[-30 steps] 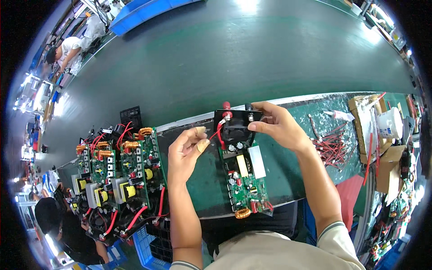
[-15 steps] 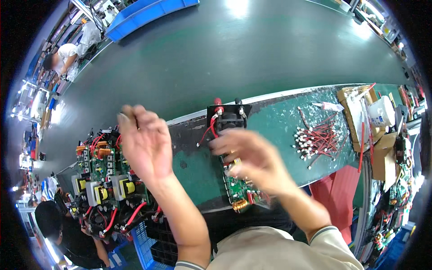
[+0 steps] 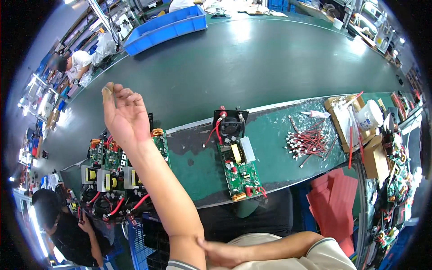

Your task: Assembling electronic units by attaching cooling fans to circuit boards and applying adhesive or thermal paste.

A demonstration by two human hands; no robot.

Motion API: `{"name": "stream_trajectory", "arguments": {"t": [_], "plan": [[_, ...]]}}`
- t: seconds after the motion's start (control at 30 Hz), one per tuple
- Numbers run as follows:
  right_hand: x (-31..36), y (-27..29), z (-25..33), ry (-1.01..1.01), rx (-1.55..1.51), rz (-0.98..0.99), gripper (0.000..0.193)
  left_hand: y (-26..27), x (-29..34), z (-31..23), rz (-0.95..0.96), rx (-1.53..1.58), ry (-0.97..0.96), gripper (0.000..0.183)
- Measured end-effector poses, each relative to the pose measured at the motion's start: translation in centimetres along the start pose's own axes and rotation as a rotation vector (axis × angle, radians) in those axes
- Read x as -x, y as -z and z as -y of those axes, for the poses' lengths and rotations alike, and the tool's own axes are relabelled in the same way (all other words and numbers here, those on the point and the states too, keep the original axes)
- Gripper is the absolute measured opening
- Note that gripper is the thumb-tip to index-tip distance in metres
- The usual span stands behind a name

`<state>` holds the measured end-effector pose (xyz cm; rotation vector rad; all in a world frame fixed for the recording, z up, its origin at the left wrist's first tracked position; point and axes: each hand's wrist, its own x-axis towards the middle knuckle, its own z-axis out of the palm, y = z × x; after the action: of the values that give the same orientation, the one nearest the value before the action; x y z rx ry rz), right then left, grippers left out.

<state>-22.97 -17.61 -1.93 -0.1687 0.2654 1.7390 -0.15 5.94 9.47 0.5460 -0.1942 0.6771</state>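
My left hand (image 3: 127, 114) is raised over the left part of the bench, palm showing, fingers loosely bent and apart, nothing in it. A tan covering shows on one of its fingertips. Low in the view, my right hand (image 3: 222, 254) grips my left arm at the elbow; some of its fingers are hidden. Between my arms and the cable pile lies a green circuit board (image 3: 243, 175) with a silver heat sink, a yellow transformer and red wires. A black panel with a fan (image 3: 231, 127) and red and black terminals stands at its far end. Neither hand touches it.
Several similar board assemblies (image 3: 110, 180) crowd the left side, partly behind my left arm. To the right are red cables with white connectors (image 3: 308, 141), a white tube (image 3: 315, 114), a white tub (image 3: 370, 114) and cardboard. Beyond lies a blue bin (image 3: 166, 30). A co-worker (image 3: 67, 229) sits at lower left.
My right hand has left the circuit board and come back to my left elbow. My left hand has moved farther out and left. The view has shifted, showing more of the far side.
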Motion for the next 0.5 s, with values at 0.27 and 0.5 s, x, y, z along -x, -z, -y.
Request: {"name": "stream_trajectory", "arguments": {"t": [0.27,0.5], "plan": [[10.7,-1.5,16.8,0.909,2.117,-0.507,0.025,4.3,7.0,6.3,0.207,-1.271,0.329,0.029],[12.7,2.2,31.6,1.023,1.629,-1.073,0.056,7.4,10.6,9.3,0.402,-1.607,0.464,0.015]]}}
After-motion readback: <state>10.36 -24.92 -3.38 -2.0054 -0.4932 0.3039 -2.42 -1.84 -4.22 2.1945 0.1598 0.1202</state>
